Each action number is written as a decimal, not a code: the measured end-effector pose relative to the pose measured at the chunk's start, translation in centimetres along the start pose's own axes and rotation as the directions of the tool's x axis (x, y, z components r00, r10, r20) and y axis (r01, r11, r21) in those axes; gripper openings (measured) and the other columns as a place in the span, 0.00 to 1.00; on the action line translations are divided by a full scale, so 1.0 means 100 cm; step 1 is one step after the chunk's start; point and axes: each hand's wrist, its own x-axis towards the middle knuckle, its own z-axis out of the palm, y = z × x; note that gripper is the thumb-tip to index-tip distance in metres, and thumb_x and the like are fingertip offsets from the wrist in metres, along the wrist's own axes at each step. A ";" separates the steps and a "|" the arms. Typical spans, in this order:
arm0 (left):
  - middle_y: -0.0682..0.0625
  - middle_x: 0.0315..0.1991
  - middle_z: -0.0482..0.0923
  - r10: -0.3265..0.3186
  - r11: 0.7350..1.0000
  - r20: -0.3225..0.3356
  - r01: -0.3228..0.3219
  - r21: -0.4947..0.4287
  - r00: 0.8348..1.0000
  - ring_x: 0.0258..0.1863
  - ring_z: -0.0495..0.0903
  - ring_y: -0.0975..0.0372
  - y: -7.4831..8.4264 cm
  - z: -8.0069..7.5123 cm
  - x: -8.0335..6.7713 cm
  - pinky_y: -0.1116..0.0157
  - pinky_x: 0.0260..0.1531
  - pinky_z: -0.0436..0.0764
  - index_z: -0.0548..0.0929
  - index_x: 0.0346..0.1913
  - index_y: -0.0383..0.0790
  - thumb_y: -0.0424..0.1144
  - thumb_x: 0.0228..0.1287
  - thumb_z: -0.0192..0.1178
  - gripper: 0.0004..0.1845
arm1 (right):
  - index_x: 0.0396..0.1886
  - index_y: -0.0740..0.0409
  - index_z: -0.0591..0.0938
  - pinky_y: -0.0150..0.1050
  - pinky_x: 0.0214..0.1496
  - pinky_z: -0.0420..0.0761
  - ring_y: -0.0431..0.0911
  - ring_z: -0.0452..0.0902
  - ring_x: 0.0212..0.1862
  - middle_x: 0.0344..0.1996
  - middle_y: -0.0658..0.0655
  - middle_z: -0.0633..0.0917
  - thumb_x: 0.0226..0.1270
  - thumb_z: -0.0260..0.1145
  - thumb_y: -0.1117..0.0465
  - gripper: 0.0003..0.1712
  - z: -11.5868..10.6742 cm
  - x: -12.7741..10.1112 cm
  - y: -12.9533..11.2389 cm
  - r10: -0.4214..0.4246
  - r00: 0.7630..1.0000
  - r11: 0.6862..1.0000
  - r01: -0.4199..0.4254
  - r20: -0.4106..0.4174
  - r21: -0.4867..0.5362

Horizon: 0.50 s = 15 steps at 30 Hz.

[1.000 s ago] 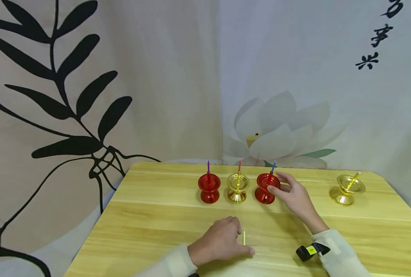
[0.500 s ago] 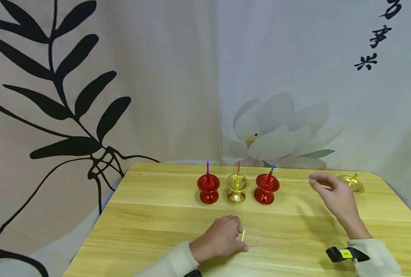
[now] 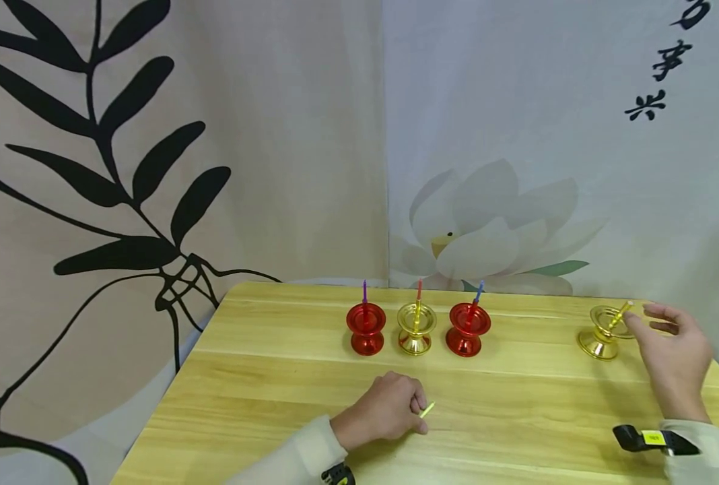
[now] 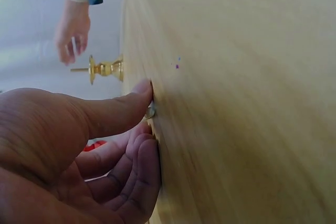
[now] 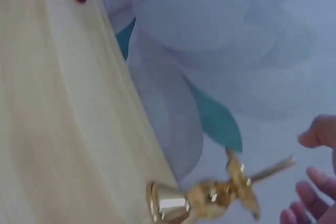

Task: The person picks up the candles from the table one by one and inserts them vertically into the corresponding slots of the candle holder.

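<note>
My left hand (image 3: 384,406) is low over the middle of the table, pinching a thin yellow-green candle (image 3: 429,408) between thumb and fingers. The candle leans to the right, and only a small end (image 4: 150,112) of it shows in the left wrist view. At the far right stands a gold candle holder (image 3: 598,345) with a slanting gold-coloured spike (image 5: 273,169). My right hand (image 3: 674,353) is beside its cup, thumb near the rim in the head view; the right wrist view shows spread fingers (image 5: 315,195) apart from the spike, holding nothing.
Left of the gold holder, a row of candle holders stands along the back: red (image 3: 367,330) with a purple candle, gold (image 3: 416,345) with a red candle, red (image 3: 465,343) with a blue candle. A printed curtain (image 3: 299,135) hangs behind the wooden table (image 3: 262,377).
My right hand has left the red holder with the blue candle and moved right to the gold holder. In my left fingers the yellow-green candle has tilted from upright to leaning right.
</note>
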 end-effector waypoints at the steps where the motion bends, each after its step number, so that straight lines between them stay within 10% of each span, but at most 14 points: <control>1: 0.68 0.27 0.77 0.000 1.000 0.001 0.000 -0.001 1.000 0.31 0.73 0.76 0.000 0.000 0.000 0.66 0.47 0.77 0.88 0.34 0.50 0.43 0.54 0.88 0.15 | 0.56 0.42 0.86 0.25 0.41 0.70 0.30 0.71 0.48 0.47 0.32 0.76 0.73 0.75 0.50 0.15 -0.001 0.002 0.003 0.010 1.000 0.999 -0.009 0.020 -0.036; 8: 0.67 0.25 0.78 -0.024 0.999 0.014 0.024 -0.039 1.000 0.29 0.74 0.75 -0.001 -0.003 0.003 0.71 0.40 0.77 0.88 0.32 0.50 0.41 0.55 0.88 0.14 | 0.88 0.67 0.57 0.23 0.51 0.73 0.65 0.67 0.75 0.81 0.77 0.65 0.80 0.69 0.40 0.55 -0.006 0.018 0.026 -0.031 0.944 0.978 0.097 0.328 -0.187; 15: 0.67 0.24 0.77 -0.012 1.000 0.018 0.012 -0.020 1.000 0.28 0.74 0.75 -0.001 -0.005 0.003 0.67 0.45 0.77 0.88 0.31 0.50 0.39 0.58 0.86 0.13 | 0.88 0.67 0.58 0.23 0.38 0.68 0.47 0.70 0.54 0.75 0.78 0.70 0.78 0.72 0.39 0.56 -0.001 0.018 0.034 -0.066 0.926 0.971 0.146 0.372 -0.191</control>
